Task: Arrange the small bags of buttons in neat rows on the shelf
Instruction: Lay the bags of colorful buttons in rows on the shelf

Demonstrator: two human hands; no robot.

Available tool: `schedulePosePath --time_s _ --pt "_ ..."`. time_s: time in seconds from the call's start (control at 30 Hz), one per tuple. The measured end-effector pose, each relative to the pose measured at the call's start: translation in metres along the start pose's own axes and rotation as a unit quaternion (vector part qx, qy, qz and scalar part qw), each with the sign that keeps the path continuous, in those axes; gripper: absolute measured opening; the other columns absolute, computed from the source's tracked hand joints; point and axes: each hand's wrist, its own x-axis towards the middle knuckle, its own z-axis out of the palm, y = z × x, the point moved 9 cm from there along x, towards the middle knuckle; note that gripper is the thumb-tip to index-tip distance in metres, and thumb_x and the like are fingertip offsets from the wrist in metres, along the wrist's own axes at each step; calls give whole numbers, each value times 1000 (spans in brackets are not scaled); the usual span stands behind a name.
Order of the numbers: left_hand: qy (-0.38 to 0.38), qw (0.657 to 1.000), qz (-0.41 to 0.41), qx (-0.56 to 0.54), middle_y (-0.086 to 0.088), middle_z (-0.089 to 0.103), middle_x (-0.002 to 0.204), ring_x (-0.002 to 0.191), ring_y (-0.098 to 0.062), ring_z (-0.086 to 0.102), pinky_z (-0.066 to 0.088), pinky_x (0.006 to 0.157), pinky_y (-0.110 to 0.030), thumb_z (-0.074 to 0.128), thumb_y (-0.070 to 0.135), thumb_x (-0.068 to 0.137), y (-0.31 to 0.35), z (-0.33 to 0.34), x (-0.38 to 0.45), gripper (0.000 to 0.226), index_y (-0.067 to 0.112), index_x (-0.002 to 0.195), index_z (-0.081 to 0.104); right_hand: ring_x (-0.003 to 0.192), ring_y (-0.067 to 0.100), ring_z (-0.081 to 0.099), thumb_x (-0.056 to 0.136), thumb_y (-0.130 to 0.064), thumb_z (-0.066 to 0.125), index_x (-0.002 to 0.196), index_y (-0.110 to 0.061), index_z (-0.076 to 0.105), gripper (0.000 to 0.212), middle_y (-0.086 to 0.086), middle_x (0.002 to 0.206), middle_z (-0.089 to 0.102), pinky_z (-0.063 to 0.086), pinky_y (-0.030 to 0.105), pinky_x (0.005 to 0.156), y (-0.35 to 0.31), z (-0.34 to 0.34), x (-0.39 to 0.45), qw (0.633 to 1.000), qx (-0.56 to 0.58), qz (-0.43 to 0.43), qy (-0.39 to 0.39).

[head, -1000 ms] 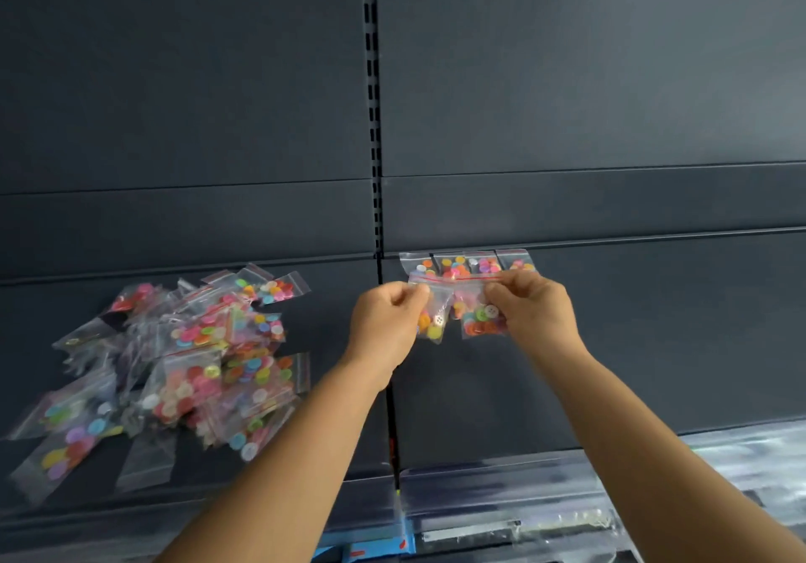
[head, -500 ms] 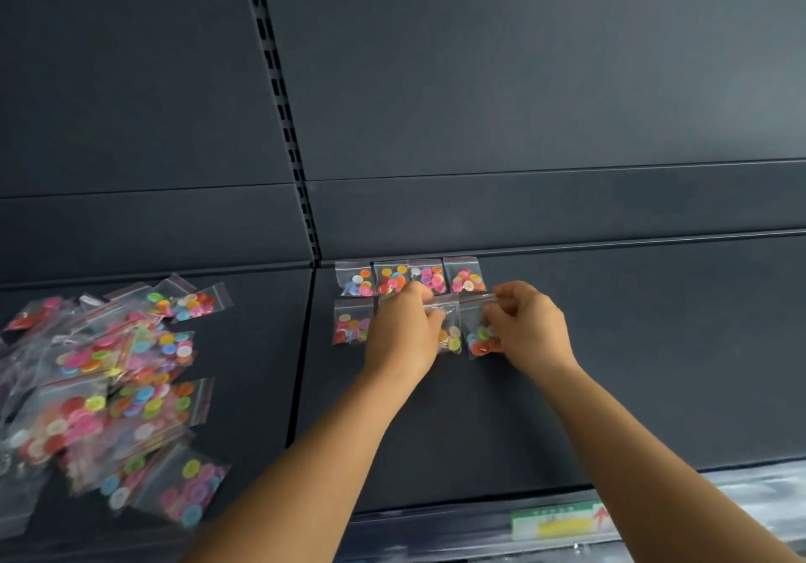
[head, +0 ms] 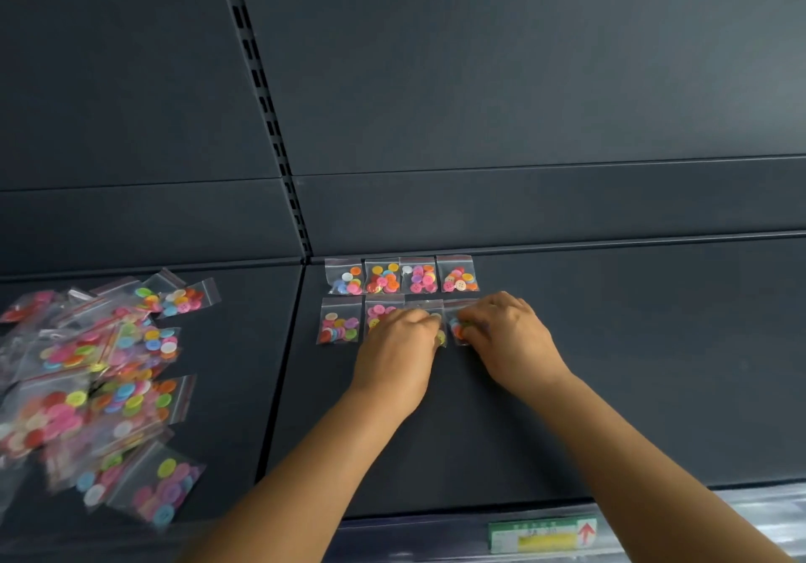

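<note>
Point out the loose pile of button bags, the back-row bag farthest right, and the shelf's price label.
Loose pile of button bags [head: 100, 388]: head view, middle of the heap.
Back-row bag farthest right [head: 458, 276]: head view, its buttons.
Price label [head: 543, 536]: head view, yellow strip.

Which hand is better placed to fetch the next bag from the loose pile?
Probably the left hand: the loose pile lies on its side of the shelf, while the right hand is farther off.

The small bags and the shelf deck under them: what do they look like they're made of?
The small bags look like thin clear plastic film, glossy, with a zip strip on top: the coloured buttons show straight through. The shelf deck looks like dark grey painted sheet metal, matte, with a slotted upright behind; metal is a guess from that.
</note>
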Motion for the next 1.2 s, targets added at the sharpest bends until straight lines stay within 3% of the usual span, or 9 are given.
schedulePosePath --time_s 0.3,0.4,0.57,0.73,1.0,1.2 --pt "4 1000 -6 22 -2 59 123 114 -21 50 43 91 -30 50 10 95 1 1 7 31 11 125 58 108 21 45 97 -28 47 106 -17 69 26 1 119 55 33 21 80 -2 1 6 999 -21 -9 23" --pt "-6 1000 -17 21 -4 59 122 114 -22 50 45 91 -32 51 9 94 1 0 6 30 10 123 59 110 22 45 97 -28 47 107 -17 68 26 2 122 55 36 24 85 -5 0 6 999 -37 -12 20" --pt "4 999 -22 33 -4 48 140 131 -21 39 33 106 -30 47 18 98 -4 -20 -8 43 10 141 42 114 23 45 96 -26 46 122 -18 60 30 1 129 52 37 27 88 -26 -5 -4 997 -68 -42 24" --pt "30 998 -40 50 2 46 141 132 -18 37 29 108 -29 48 32 97 -26 -55 -45 51 18 144 35 116 28 47 92 -29 54 127 -15 57 37 4 125 56 39 37 95 -76 -2 -21 993 -59 -90 39" --pt "32 991 -96 84 3 37 148 137 -17 30 25 112 -29 42 40 98 -103 -101 -124 54 20 146 30 137 19 29 96 -39 44 144 -21 34 52 -4 146 37 20 31 113 -178 46 -54 986 -45 -156 -38" --pt "13 989 -117 90 3 38 148 136 -16 31 22 110 -26 43 38 98 -157 -110 -174 53 19 146 31 135 18 31 95 -40 46 144 -22 33 54 -4 146 38 25 31 112 -232 87 -73 984 -26 -162 -68"
